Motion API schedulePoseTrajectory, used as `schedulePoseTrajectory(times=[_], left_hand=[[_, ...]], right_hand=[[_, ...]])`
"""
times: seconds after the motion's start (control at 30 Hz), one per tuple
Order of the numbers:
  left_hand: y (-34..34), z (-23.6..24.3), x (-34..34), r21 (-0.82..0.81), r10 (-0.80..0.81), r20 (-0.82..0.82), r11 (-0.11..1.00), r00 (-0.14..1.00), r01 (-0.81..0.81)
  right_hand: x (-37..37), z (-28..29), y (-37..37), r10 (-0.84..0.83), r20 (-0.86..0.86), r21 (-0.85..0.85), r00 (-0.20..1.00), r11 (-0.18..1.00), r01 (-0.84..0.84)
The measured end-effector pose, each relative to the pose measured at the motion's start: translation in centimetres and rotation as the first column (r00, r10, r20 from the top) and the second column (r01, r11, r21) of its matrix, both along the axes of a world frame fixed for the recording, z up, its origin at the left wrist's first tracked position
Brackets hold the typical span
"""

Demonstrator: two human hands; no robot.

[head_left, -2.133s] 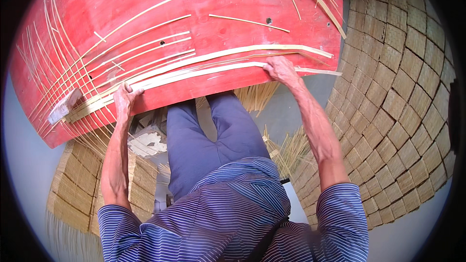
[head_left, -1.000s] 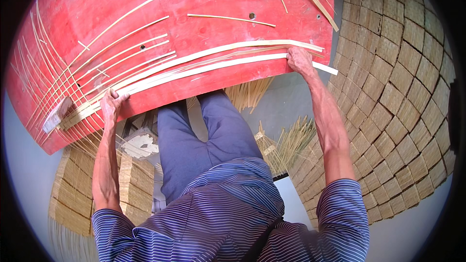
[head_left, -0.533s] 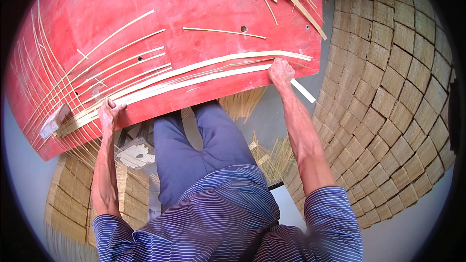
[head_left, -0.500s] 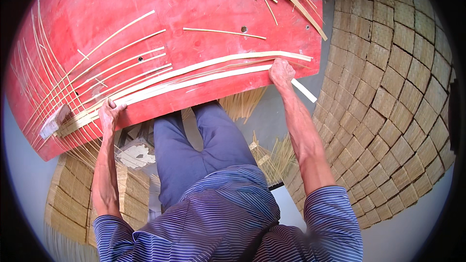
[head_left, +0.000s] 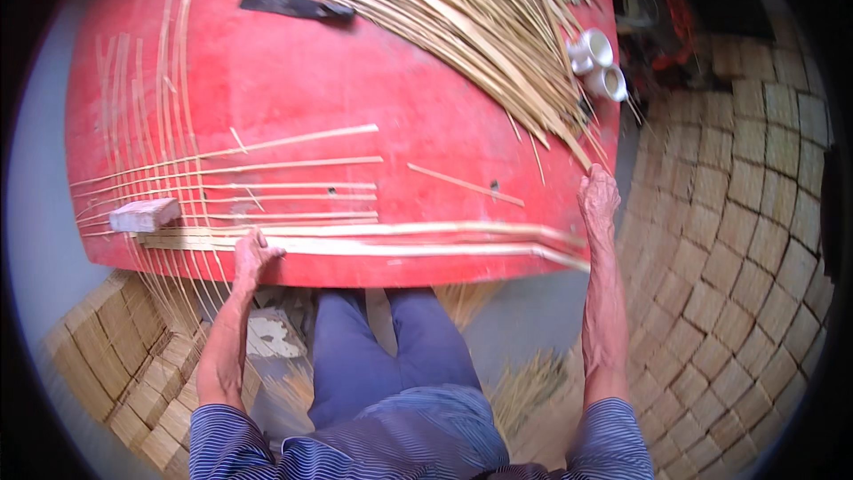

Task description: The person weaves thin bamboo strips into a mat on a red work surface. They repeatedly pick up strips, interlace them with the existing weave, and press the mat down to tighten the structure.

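Near the front edge of the red board (head_left: 293, 80), my left hand (head_left: 256, 255) is closed on the long pale bamboo strips (head_left: 409, 250), its thumb lying along them. To its left, these strips cross several thin strips (head_left: 184, 62) in an open lattice, and a whitish block (head_left: 145, 215) rests on the crossing. My right hand (head_left: 600, 194) is out at the board's right edge. Its curled fingers are at the end of a wide bamboo strip (head_left: 524, 102), which slants down from a pile; the fingertips are slightly blurred.
The pile of bamboo strips (head_left: 426, 18) covers the board's far right part, with white cup-like pieces (head_left: 607, 83) beside it. A black flat bar (head_left: 296, 5) lies farther left. Woven squares (head_left: 737, 213) spread over the floor at right; stacked woven pieces (head_left: 98, 347) stand at lower left.
My right hand has let go of the pale strip at the front edge and moved away to the wide strip's end by the pile. My left hand stays on the pale strips. The view has shifted.
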State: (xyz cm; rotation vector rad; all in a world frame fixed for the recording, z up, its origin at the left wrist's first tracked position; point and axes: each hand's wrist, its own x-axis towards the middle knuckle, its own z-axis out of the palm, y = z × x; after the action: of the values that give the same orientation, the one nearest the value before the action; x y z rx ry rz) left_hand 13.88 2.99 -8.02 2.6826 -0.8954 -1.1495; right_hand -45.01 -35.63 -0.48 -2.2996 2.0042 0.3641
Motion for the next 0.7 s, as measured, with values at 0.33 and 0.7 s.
schedulePoseTrajectory(times=[0.33,0.7], left_hand=[[-0.5,-1.0,0.0,-0.007,-0.018,0.028,1.000,0.999,0.018],[-0.2,-1.8,0.4,0.114,-0.079,-0.025,0.990,0.997,0.082]], right_hand=[[-4.0,-9.1,-5.5,0.280,0.075,-0.212,0.957,0.942,-0.259],[-2.6,13.4,-5.6,0.253,0.383,-0.455,0.889,0.889,-0.058]])
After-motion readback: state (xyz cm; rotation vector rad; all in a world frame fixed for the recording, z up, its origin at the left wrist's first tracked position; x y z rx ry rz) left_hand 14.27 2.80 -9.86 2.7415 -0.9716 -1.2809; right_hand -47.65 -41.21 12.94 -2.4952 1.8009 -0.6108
